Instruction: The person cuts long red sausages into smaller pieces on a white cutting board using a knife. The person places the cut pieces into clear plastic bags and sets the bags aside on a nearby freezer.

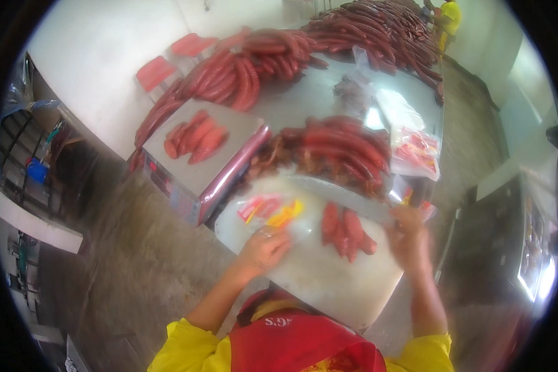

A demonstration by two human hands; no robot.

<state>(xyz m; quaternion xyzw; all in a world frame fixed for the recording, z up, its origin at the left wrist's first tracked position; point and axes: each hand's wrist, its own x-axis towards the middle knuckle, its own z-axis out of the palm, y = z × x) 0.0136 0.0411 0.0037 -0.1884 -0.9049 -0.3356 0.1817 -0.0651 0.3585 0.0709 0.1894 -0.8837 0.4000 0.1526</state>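
Observation:
My right hand [409, 234] is wrapped round the handle of a large knife [347, 197], its long blade reaching left over the far part of the white cutting board [328, 288]. Cut sausage pieces [347, 234] lie on the board between my hands. At the board's left side, my left hand [265, 249] is closed on the near edge of a clear plastic bag [271, 211] with red and yellow print. Both hands are slightly blurred. Just beyond the blade, whole curved red sausages [344, 146] are piled, with brownish scraps beside them.
A weighing scale [235, 124] to the left bears more sausage pieces [198, 136]. Printed bags [415, 152] lie at the metal table's [291, 96] right edge. Large sausage heaps [372, 31] cover its far end. Red chairs [155, 73] stand by the wall; a person in yellow [449, 22] is far right.

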